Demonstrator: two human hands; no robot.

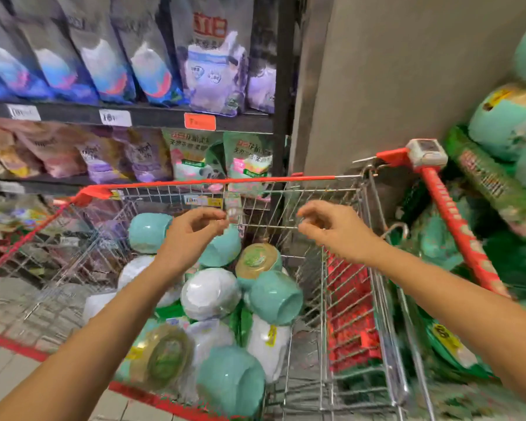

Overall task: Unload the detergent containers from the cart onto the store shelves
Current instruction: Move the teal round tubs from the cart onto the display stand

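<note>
Teal, white and gold-lidded plastic, heaped loose. The detergent containers (pixel 230 378) fill the cart (pixel 374 299) from the near end to the far wire wall. Most lie on their sides or tilted, touching one another. One gold lid (pixel 164 357) faces up near the front, and another sits further in.

- Both forearms reach over the heap, and neither hand touches a container.
- Left hand (pixel 192 230): fingers curled, thumb and forefinger seeming to pinch a small clear piece (pixel 233 209) by the far wall. Too blurred to say what it is.
- Right hand (pixel 331 230): fingers curled close to a wire of that wall. Cannot tell whether it grips the wire or holds nothing.
- Red cart handle (pixel 456 220) off to the right, with no hand on it.
- Beside the handle, more teal tubs and green packs are stacked high (pixel 504 123).
- Beyond the cart, dark store shelves (pixel 152 115) are packed with pouches and carry price tags on the edge.

Risks, as I judge them:
- The heap is unstable. Pulling a lower container would probably let the upper ones roll and knock together, perhaps loosening a lid.
- Nobody holds the cart. A tug on its wall could shift it into the stack on the right.
- The shelves in view look full, so a container forced in could push pouches off.
</note>
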